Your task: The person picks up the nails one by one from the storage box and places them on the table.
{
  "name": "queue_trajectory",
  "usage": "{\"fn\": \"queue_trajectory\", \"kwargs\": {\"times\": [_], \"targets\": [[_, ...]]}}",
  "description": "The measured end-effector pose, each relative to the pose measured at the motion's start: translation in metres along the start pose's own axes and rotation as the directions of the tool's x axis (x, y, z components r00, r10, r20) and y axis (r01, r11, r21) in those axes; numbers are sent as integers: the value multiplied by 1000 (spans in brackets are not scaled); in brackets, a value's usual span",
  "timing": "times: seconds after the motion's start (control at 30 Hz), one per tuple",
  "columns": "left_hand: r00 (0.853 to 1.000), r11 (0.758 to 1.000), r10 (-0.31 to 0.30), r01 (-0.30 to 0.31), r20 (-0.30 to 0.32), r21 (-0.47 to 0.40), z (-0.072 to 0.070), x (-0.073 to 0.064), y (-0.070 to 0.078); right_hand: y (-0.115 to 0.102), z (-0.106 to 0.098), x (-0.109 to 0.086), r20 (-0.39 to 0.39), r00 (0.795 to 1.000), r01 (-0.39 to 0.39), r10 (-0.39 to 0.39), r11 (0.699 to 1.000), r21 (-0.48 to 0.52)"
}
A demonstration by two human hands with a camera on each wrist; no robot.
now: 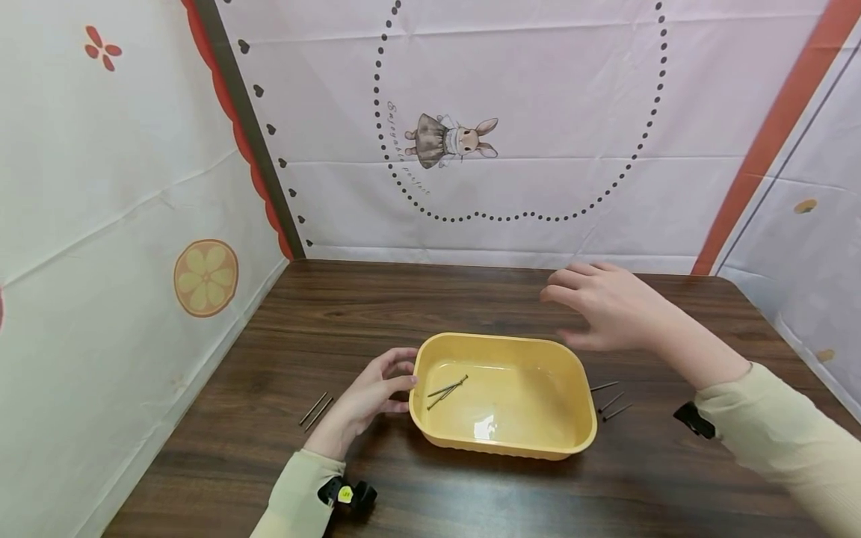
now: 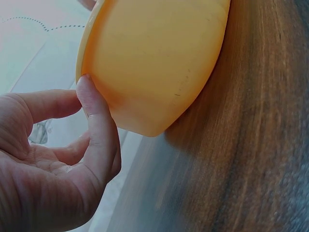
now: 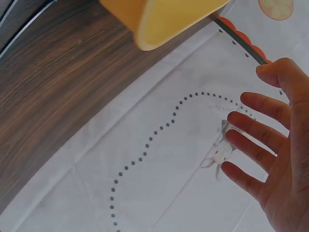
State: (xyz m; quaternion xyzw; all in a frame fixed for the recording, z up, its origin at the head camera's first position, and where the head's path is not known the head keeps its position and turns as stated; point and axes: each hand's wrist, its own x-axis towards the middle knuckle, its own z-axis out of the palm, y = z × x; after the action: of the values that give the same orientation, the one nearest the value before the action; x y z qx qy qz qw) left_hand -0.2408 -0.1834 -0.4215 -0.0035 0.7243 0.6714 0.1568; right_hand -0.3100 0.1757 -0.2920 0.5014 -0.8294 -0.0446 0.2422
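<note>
A yellow plastic box (image 1: 498, 448) with rounded corners stands on the dark wooden table. A few thin metal nails (image 1: 447, 390) lie crossed on its floor, toward the left end. At that end my left hand (image 1: 370, 392) holds the rim between thumb and fingers, and the left wrist view shows the fingertips (image 2: 86, 82) right at the edge. My right hand (image 1: 599, 306) is raised behind the box's far right corner. Its fingers (image 3: 256, 106) are spread and relaxed, with nothing in them.
Two nails (image 1: 313, 409) lie side by side on the table left of the left forearm. Three more nails (image 1: 613, 409) are beside the box's right end. A printed cloth (image 1: 531, 134) hangs at the table's back edge, and another cloth wall (image 1: 134, 261) borders the left.
</note>
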Motion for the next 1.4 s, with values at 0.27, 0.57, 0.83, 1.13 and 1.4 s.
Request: {"fn": "queue_trajectory", "kwargs": {"times": [0.27,0.57,0.83,1.13,1.4], "targets": [[1000,1000,4,-4,-4,0,0,-1,1,-7,3,22,6,999,38,-38,999,-2],[1000,1000,1,-1,-5,1,1,0,3,-15,7,39,-18,998,66,-65,997,35],[1000,1000,-4,4,-5,-5,2,-1,3,-22,9,54,-38,994,106,-104,993,60],[1000,1000,-10,10,-12,-4,1,-1,2,-31,15,73,-7,988,156,-155,987,47],[1000,1000,-9,9,-10,7,0,0,2,-40,21,87,-12,978,206,-206,978,22]]}}
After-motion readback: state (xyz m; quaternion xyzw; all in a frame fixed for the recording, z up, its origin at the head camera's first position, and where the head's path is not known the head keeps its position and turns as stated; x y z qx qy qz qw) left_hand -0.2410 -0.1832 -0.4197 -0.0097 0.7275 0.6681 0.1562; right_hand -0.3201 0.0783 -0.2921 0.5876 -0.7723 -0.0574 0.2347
